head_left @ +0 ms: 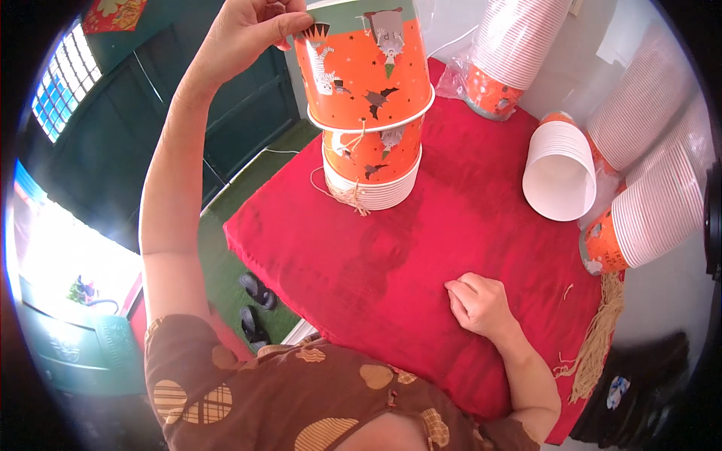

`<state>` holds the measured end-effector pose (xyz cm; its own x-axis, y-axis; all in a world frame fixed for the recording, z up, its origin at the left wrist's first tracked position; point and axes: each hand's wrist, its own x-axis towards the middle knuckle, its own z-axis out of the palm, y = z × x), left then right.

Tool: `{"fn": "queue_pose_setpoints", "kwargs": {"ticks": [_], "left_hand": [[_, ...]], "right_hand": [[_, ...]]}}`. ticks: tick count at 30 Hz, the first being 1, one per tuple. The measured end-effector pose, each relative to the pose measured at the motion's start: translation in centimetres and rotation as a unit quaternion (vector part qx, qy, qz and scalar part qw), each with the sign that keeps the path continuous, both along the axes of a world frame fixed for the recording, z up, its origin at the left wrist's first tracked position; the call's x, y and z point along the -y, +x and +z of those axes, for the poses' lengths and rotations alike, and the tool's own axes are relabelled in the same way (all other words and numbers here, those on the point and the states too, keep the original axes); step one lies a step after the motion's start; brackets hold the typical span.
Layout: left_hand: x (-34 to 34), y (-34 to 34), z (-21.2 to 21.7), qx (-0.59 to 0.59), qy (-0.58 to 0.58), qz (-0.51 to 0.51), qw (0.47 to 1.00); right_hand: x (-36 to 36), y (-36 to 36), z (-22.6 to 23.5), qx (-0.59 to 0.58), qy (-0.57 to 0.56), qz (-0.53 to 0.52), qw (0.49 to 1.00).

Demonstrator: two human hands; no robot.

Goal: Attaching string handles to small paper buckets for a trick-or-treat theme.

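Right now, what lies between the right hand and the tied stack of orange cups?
Only bare red cloth in the head view: the right hand rests closed, apart from the tied stack.

Dark green door (pixel 248 98), barred window (pixel 64 83), green floor (pixel 226 263), bright daylight

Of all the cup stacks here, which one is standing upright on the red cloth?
The short orange stack tied with string, directly under the cup held up by the left hand. The other stacks lie on their sides at the right.

clear plastic bag (pixel 456 75) around a lying cup stack, far table edge, red paper sign (pixel 113 15) on wall, top left
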<state>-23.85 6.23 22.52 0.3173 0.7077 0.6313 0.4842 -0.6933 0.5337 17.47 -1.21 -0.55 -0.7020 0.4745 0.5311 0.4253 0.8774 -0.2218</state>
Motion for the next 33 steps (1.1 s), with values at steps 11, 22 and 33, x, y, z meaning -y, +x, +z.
{"fn": "queue_pose_setpoints", "kwargs": {"ticks": [11,22,33], "left_hand": [[-5.7,0.5,-2.2,0.031,0.161,-0.521,0.838],[-1.7,0.6,-2.7,-0.146,0.022,0.008,0.989],[-0.6,0.7,-3.1,-0.161,0.024,0.017,0.987]], "right_hand": [[-0.2,0.1,-0.3,-0.004,-0.02,-0.01,1.0],[-0.2,0.4,-0.5,-0.011,-0.034,-0.019,0.999],[-0.2,0.3,-0.7,-0.009,-0.037,-0.019,0.999]]}}
